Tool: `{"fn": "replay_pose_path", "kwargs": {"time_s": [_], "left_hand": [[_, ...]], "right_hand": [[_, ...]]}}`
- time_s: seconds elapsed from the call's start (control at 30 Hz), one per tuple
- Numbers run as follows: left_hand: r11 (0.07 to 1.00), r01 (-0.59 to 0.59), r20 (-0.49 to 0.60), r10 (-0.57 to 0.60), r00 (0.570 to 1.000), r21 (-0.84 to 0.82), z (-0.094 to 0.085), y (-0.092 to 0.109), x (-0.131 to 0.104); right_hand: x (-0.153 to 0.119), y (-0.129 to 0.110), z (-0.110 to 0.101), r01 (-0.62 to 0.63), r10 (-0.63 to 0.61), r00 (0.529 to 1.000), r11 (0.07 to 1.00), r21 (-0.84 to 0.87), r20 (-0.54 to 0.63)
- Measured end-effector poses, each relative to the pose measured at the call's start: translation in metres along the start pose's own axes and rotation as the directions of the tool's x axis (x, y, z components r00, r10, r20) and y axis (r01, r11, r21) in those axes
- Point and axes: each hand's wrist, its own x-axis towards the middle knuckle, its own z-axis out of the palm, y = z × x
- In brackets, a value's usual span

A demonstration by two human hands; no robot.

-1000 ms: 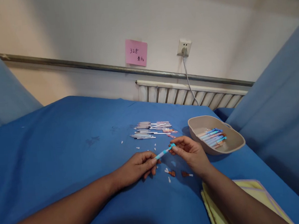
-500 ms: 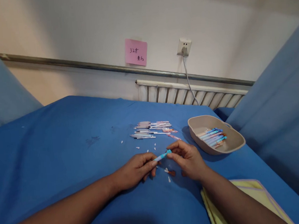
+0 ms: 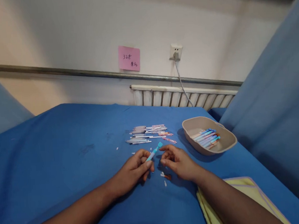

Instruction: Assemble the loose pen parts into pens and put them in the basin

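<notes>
My left hand is closed around a light-blue pen with a turquoise top, which points up and to the right. Just right of that top is my right hand. Its index finger is near the pen's end, the thumb is apart from it, and I see nothing between them. Below the hands lie a small brown piece and a white tip. Beyond them, pen parts are laid out in rows: grey barrels, white refills and pink patterned pieces.
To the right stands a beige basket with several pens in it. A folded yellow cloth lies under my right forearm. Blue cloth covers the table. Behind are a radiator and a plugged-in socket.
My right hand has let go of the pen's turquoise end and drawn slightly away. The pen in my left hand now tilts more steeply upward. The whole view has shifted a little.
</notes>
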Motion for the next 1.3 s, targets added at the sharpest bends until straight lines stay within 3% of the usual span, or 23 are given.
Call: {"fn": "replay_pose_path", "kwargs": {"time_s": [0.13,0.27,0.43,0.6,0.73,0.87,1.07,1.3], "left_hand": [[0.999,0.012,-0.077,-0.009,0.997,0.039,0.003,0.014,0.011],[0.991,-0.072,-0.08,0.081,0.994,0.11,0.013,0.048,0.04],[0.961,-0.145,0.001,0.149,0.989,0.234,0.045,0.092,0.099],[0.881,-0.201,0.037,0.206,0.978,0.429,0.089,0.111,0.173],[0.78,-0.161,0.068,0.151,0.986,0.605,0.115,0.106,0.226],[0.676,-0.095,0.06,0.076,0.995,0.73,0.128,0.088,0.257],[0.524,-0.04,0.077,-0.05,0.996,0.851,0.139,0.065,0.271],[0.421,-0.035,0.091,-0.112,0.99,0.906,0.142,0.056,0.274]], "right_hand": [[0.008,0.001,-0.01,0.022,-0.036,0.997,0.979,-0.201,-0.068],[0.015,0.001,-0.018,0.029,-0.072,0.992,0.932,-0.362,-0.106],[0.015,0.0,-0.021,0.028,-0.054,0.998,0.891,-0.452,-0.045],[0.013,-0.003,-0.022,0.081,-0.059,0.997,0.831,-0.55,0.057],[0.015,-0.001,-0.024,0.118,-0.071,0.992,0.783,-0.611,0.1],[0.019,0.0,-0.025,0.152,-0.077,0.987,0.722,-0.675,0.14],[0.02,-0.005,-0.025,0.188,-0.074,0.979,0.69,-0.699,0.19],[0.021,-0.01,-0.028,0.243,-0.09,0.963,0.693,-0.679,0.253]]}}
